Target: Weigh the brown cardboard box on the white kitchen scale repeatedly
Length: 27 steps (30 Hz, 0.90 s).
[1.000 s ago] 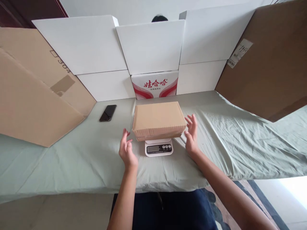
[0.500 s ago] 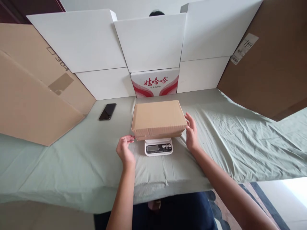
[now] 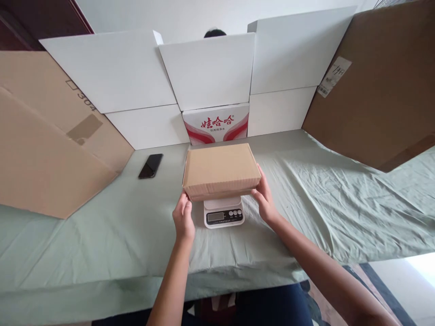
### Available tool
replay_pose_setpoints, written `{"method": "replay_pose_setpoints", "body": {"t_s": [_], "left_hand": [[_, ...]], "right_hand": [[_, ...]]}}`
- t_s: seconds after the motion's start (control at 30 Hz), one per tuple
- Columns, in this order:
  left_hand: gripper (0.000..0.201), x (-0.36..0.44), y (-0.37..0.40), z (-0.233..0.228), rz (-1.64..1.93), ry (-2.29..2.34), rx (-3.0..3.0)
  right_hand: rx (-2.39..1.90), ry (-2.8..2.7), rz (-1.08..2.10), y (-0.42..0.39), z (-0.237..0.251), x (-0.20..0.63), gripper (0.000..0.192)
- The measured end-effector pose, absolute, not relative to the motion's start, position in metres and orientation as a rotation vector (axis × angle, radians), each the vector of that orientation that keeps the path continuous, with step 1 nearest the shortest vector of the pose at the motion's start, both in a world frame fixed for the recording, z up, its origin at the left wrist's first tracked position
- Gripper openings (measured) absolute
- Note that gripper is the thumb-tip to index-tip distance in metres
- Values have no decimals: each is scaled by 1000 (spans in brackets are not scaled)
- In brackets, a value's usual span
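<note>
A closed brown cardboard box [image 3: 220, 170] sits over a small white kitchen scale [image 3: 224, 213] on a table with a pale green cloth [image 3: 102, 235]. My left hand [image 3: 184, 218] grips the box's near left corner. My right hand [image 3: 263, 199] holds its right side, fingers against the wall. The box appears slightly raised above the scale's platform, whose top shows under it. The scale's display and buttons face me.
A black phone [image 3: 150, 165] lies left of the box. White cartons [image 3: 207, 68] and a red-printed carton [image 3: 216, 123] form a wall behind. Large brown cardboard sheets lean at the left [image 3: 44, 140] and right [image 3: 384, 90]. A person's head top [image 3: 212, 33] shows beyond.
Both hands moved inward from apart at the box's sides and took hold of the box. The box now sits a little higher off the scale.
</note>
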State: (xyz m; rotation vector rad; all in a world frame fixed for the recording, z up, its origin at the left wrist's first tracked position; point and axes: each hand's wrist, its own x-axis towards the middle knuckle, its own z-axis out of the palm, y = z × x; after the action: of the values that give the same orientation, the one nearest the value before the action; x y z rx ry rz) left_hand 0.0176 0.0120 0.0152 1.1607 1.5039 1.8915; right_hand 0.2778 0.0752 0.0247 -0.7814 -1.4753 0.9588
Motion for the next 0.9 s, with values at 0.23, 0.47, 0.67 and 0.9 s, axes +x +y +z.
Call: {"method": "replay_pose_setpoints", "body": {"t_s": [0.23, 0.47, 0.67, 0.9], "left_hand": [[52, -1, 109, 34, 1899, 1258, 1240], [54, -5, 140, 0, 1824, 1265, 1022], [58, -5, 138, 3, 1804, 1265, 981], [67, -40, 138, 15, 1955, 1358, 709]], "right_hand": [[-669, -1432, 888, 168, 52, 255, 79], [-769, -1322, 995, 202, 13, 235, 74], [-851, -1290, 1001, 205, 7, 242, 71], [-994, -1034, 958, 232, -7, 279, 79]]}}
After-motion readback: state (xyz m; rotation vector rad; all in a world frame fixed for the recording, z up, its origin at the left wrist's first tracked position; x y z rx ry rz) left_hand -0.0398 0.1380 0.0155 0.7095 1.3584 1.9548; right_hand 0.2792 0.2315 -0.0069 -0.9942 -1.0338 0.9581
